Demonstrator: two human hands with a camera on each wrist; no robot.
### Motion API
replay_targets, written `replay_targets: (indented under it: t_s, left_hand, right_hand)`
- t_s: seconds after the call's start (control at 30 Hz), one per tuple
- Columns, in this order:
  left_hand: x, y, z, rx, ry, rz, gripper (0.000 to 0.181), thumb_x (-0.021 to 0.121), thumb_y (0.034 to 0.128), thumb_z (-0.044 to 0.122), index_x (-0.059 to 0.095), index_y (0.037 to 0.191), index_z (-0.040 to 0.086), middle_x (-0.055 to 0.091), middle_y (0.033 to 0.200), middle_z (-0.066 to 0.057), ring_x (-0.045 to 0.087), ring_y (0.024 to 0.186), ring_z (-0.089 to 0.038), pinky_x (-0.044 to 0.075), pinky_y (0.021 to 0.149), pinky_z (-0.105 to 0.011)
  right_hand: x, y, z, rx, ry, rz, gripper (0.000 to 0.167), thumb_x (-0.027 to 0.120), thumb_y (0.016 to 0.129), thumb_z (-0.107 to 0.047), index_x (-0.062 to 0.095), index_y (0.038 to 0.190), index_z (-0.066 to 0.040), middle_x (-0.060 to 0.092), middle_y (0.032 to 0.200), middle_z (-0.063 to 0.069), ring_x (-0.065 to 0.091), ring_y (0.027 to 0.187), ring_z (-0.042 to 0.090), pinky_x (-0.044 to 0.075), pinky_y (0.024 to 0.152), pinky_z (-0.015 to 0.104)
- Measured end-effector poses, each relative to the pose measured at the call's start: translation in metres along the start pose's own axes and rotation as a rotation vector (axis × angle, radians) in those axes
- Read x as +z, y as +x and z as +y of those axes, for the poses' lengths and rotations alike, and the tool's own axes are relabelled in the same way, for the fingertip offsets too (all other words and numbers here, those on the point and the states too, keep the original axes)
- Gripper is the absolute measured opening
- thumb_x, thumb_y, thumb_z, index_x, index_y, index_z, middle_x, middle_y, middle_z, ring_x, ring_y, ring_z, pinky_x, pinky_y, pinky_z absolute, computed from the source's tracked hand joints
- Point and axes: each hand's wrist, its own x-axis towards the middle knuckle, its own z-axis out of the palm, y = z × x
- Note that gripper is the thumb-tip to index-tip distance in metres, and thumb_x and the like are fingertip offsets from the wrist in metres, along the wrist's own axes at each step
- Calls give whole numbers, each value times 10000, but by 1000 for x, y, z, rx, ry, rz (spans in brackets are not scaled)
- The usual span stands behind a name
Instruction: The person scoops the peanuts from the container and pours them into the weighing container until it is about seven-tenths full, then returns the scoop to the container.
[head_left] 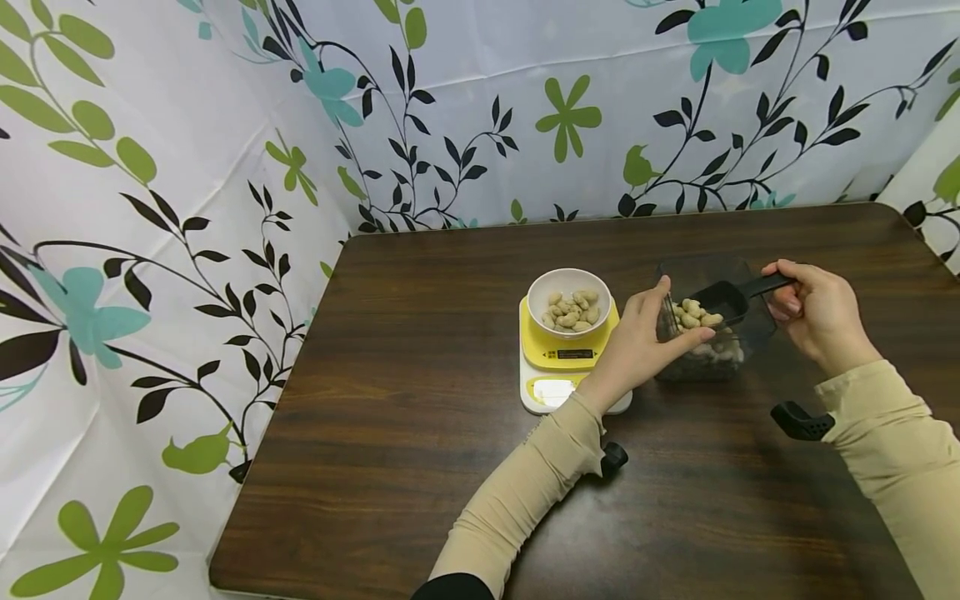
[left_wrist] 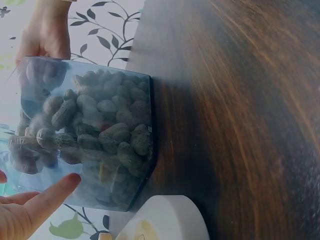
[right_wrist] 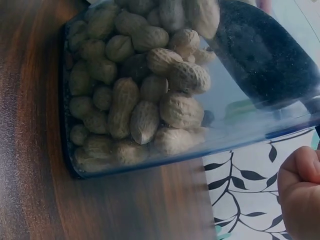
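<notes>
A clear plastic container [head_left: 759, 332] partly filled with unshelled peanuts [head_left: 693, 317] stands on the right part of the table. My left hand [head_left: 637, 332] holds its left side, the thumb across the front and the fingers toward the back. In the left wrist view a fingertip [left_wrist: 74, 179] touches the clear wall. My right hand [head_left: 821, 312] grips the handle of a black scoop [head_left: 722, 302], whose head is inside the container beside the peanuts. Whether the scoop holds any peanuts is hard to see. The right wrist view shows the scoop [right_wrist: 265, 55] through the wall.
Left of the container, a white bowl [head_left: 546, 290] with several peanuts sits on a yellow and white kitchen scale [head_left: 534, 346]. The dark wooden table [head_left: 390, 400] meets a leaf-patterned curtain [head_left: 480, 108] at the back and left.
</notes>
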Motion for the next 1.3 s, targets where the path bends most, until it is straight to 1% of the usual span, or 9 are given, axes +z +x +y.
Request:
replay_targets:
  t_s: [0.1, 0.27, 0.43, 0.67, 0.83, 1.0, 1.17, 1.3]
  left_hand:
    - [0, 1, -1, -2, 0, 2, 803, 553, 865, 560, 58, 1474, 390, 271, 1514, 7, 354, 1364, -126, 393, 1057, -301]
    - [0, 1, -2, -10, -1, 4, 806, 555, 856, 575, 61, 1469, 403, 273, 1513, 19, 348, 1367, -118, 392, 1058, -304]
    - [0, 1, -3, 3, 0, 10, 805, 559, 857, 570, 74, 1473, 389, 268, 1516, 22, 333, 1374, -113, 383, 1066, -302]
    - [0, 2, -3, 7, 0, 14, 803, 562, 856, 568, 77, 1472, 394, 282, 1510, 18, 346, 1366, -114, 389, 1059, -300]
    - [0, 2, -3, 11, 1, 17, 805, 565, 855, 566, 84, 1475, 388, 284, 1509, 17, 341, 1368, -117, 385, 1062, -301]
    - [0, 2, -3, 11, -5, 9, 798, 555, 864, 560, 65, 1472, 400, 282, 1509, 13, 348, 1366, -121, 390, 1058, -305]
    - [0, 1, -2, 12, 4, 14, 797, 553, 868, 554, 57, 1474, 404, 297, 1500, -1, 376, 1349, -130, 405, 1043, -306]
    - [0, 0, -2, 10, 14, 15, 798, 547, 872, 553, 48, 1476, 401, 304, 1494, -8, 393, 1339, -139, 412, 1036, -308]
  right_hand:
    - [-1, -1, 0, -7, 31, 16, 300, 379, 1004, -149, 604, 879, 5, 305, 472, 21, 57, 490, 194, 44, 510, 289]
    - [-4, -3, -1, -17, 116, 53, 325, 359, 1007, -137, 607, 871, 24, 293, 467, 31, 52, 491, 190, 49, 526, 289]
    - [-6, -3, 0, -10, 188, 59, 349, 322, 1015, -132, 592, 872, 38, 301, 470, 39, 60, 482, 185, 40, 524, 281]
    - [-8, -2, 2, 15, 315, 61, 389, 299, 1020, -133, 594, 855, 60, 305, 482, 48, 72, 473, 168, 21, 526, 258]
    - [-10, -3, 4, 39, 377, 81, 376, 307, 1019, -136, 583, 854, 60, 347, 472, 60, 77, 462, 165, 15, 532, 251]
    - [-12, -4, 5, 55, 465, 101, 375, 308, 1017, -132, 571, 849, 76, 305, 471, 70, 77, 447, 161, 4, 540, 243]
    - [-13, -4, 4, 68, 495, 118, 364, 322, 1013, -132, 577, 852, 73, 263, 481, 64, 76, 447, 163, 2, 548, 240]
    - [-11, -4, 2, 71, 518, 123, 364, 329, 1009, -132, 581, 846, 73, 265, 480, 64, 79, 443, 163, 4, 553, 239]
